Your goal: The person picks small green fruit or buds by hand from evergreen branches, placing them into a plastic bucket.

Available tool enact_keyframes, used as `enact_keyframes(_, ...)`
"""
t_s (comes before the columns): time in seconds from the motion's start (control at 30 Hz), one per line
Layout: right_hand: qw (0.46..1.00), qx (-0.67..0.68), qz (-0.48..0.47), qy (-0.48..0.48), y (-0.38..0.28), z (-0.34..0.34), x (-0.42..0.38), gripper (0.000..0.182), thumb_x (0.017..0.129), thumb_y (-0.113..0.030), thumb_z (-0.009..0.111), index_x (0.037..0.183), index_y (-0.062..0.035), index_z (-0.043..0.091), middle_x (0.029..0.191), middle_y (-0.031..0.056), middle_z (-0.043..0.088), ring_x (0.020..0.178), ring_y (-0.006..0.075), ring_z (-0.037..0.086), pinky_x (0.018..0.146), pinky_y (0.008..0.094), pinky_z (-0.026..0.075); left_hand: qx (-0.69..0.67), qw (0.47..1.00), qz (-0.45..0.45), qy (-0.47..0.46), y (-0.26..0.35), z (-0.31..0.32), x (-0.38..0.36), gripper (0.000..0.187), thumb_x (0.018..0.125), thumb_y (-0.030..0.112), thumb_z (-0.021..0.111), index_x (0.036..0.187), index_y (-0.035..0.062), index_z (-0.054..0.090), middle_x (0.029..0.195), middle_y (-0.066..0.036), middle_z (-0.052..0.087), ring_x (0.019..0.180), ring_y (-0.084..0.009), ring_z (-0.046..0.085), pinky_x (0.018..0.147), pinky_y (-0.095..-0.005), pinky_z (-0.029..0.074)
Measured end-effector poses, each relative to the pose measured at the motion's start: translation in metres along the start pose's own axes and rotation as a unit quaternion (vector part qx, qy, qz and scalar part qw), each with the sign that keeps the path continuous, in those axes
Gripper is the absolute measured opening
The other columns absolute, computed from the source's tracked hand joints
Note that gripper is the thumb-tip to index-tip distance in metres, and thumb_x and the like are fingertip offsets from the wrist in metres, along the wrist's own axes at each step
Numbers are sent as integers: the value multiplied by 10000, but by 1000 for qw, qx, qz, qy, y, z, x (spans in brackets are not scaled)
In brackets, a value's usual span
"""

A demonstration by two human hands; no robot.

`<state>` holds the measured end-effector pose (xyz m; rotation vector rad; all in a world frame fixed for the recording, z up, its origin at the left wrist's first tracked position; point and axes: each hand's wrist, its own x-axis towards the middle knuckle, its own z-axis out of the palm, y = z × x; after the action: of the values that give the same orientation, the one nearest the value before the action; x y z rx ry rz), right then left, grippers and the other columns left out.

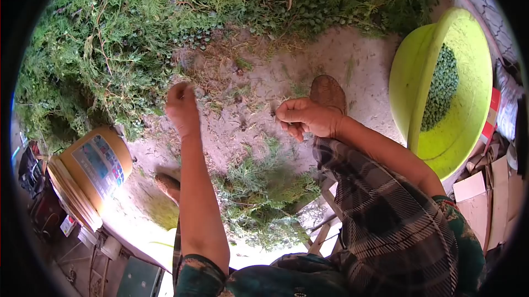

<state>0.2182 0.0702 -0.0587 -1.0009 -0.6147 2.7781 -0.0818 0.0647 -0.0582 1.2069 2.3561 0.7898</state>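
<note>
My left hand (183, 111) hovers above the floor beside the heap of green conifer branches (127, 43). Its fingers are curled in and slightly blurred, so whatever they hold does not show. To the right, my right hand (309, 117) is closed, thumb pressed against the fingers, over a brown shoe (328, 92). A tiny dark speck is near its fingertips, too small to name. Small round green cones (442, 90) lie inside the tilted lime-green tub (410, 76), beyond my right forearm. More cones cling to the branches.
A yellow bucket (118, 156) with a printed label leans at the left. Loose green sprigs (259, 192) lie between my feet, with scattered debris on the concrete floor (363, 60). Cardboard (474, 209) is at the right. Part of a wooden stool (319, 239) shows below me.
</note>
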Motion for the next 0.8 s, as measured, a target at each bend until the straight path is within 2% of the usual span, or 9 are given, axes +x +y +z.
enact_keyframes(0.03,1000,0,0,0,-1,-1,0,257,889,-299,580,875,-43,570,747,34,582,519,82,556,424,220,463,-179,973,-143,8,-1,-8,-1,150,793,51,606,929,-12,600,784,-98,636,724,-179,633,569,-286,502)
enact_keyframes(0.07,1000,23,4,-7,-1,-1,-1,248,896,-294,570,891,-46,567,784,39,587,550,89,571,446,231,477,-194,967,-164,15,-3,-15,-3,185,777,26,608,959,7,576,811,-84,636,706,-162,623,562,-265,497)
enact_keyframes(0.2,997,69,21,5,-16,8,-4,226,928,-264,518,913,-39,540,857,66,583,664,115,611,541,286,536,43,996,73,-35,-17,-10,-24,209,747,34,631,953,66,642,837,-86,631,699,-166,623,605,-288,509)
enact_keyframes(0.47,996,82,37,4,-36,24,4,231,922,-273,520,982,-51,544,912,72,589,815,190,607,741,394,531,136,987,78,20,8,9,-51,158,768,65,631,926,56,628,860,-120,609,702,-240,598,635,-339,492)
enact_keyframes(0.53,995,94,42,12,-36,29,6,243,924,-278,513,988,-46,543,920,80,586,833,205,604,771,409,524,-71,994,-61,-53,45,1,-69,149,796,82,629,931,24,608,873,-124,608,739,-210,596,642,-314,486)
enact_keyframes(0.6,976,204,66,24,-34,34,7,265,927,-283,499,976,-28,548,921,98,584,848,215,599,754,415,530,-220,939,-49,-259,70,-8,-84,149,828,100,618,938,2,593,902,-128,613,752,-176,593,638,-292,476)
enact_keyframes(0.67,975,208,78,12,-36,35,7,266,934,-276,484,978,-23,551,922,111,587,834,211,610,725,407,537,-232,942,30,-242,69,-5,-75,216,885,172,571,1001,-9,594,729,-33,605,616,-95,540,588,-241,459)
enact_keyframes(0.73,973,213,90,2,-34,31,6,268,941,-269,469,979,-17,553,923,124,590,820,207,621,697,398,544,-9,988,-93,-126,55,-10,-32,221,896,184,553,1011,6,614,712,-57,637,625,-94,576,590,-240,473)
enact_keyframes(0.8,970,217,95,-50,-27,21,10,266,919,-266,498,924,-8,564,871,108,597,728,186,610,601,364,552,7,999,-35,-16,24,-4,8,236,850,197,592,1021,38,627,767,-161,656,650,-248,630,631,-345,499)
